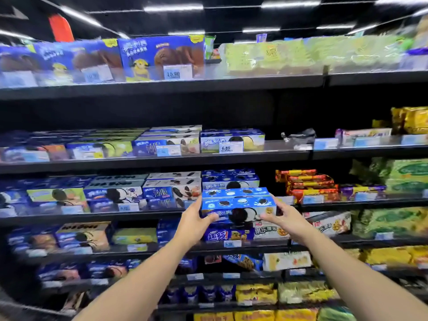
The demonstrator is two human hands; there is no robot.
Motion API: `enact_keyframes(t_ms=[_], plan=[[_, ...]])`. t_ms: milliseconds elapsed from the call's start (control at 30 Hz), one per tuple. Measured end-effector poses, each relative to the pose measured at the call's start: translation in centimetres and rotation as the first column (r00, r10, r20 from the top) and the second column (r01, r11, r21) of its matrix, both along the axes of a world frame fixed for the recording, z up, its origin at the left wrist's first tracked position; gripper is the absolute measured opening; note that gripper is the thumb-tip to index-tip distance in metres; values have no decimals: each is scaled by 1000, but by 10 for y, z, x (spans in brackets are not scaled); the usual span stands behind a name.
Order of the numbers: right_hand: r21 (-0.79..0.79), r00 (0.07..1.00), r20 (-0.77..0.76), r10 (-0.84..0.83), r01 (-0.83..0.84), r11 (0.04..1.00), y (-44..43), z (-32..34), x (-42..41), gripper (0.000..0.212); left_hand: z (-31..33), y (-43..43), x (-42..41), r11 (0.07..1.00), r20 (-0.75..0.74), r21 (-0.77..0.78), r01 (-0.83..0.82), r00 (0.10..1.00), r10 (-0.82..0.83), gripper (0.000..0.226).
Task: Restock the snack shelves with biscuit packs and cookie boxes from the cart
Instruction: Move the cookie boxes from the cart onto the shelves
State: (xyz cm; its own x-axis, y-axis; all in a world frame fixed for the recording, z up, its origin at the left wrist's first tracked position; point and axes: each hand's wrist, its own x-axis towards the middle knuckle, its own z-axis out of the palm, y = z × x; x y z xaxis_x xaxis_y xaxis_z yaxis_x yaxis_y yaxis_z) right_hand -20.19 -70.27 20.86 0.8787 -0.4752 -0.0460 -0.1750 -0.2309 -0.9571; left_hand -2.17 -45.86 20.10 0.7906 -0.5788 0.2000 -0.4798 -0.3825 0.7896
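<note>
Two stacked blue cookie boxes (pixel 238 205) with black-and-white sandwich cookies printed on them are held in front of the third shelf (pixel 92 217) from the top. My left hand (pixel 194 220) grips their left end and my right hand (pixel 284 220) grips their right end. Right behind them on that shelf stands a stack of the same blue boxes (pixel 230 179). The cart is out of view.
Rows of blue cookie boxes fill the shelves to the left. Orange-red packs (pixel 308 184) and green packs (pixel 407 174) lie to the right. The second shelf has a dark gap (pixel 287 126) right of a box with a 6.80 price tag (pixel 230 148).
</note>
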Motion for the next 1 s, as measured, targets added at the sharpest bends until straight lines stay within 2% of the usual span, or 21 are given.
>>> enact_keyframes(t_ms=[167, 300, 400, 700, 800, 900, 1000], plan=[[50, 999, 1, 53, -53, 997, -39, 1, 33, 94, 10, -31, 21, 999, 49, 24, -22, 999, 21, 63], [34, 998, -8, 63, -63, 997, -55, 2, 53, 91, 13, -43, 32, 987, 76, 160, -10, 997, -2, 84], [-30, 999, -24, 41, -41, 999, -63, 3, 62, 83, 13, -51, 39, 974, 106, 226, -6, 994, -18, 81], [-19, 1000, -24, 0, -1, 1000, -86, -6, 83, 56, 34, -76, 65, 888, 303, 459, -30, 945, -124, 81], [10, 1000, -21, -20, 20, 1000, -91, -8, 88, 51, 39, -83, 72, 829, 439, 546, -123, 884, -159, 75], [13, 999, -27, -25, 26, 1000, -95, -7, 95, 54, 40, -89, 78, 779, 547, 588, -219, 817, -184, 70], [-72, 1000, -10, -27, 26, 997, -96, -4, 101, 69, 41, -93, 88, 761, 533, 607, -230, 828, -175, 67]])
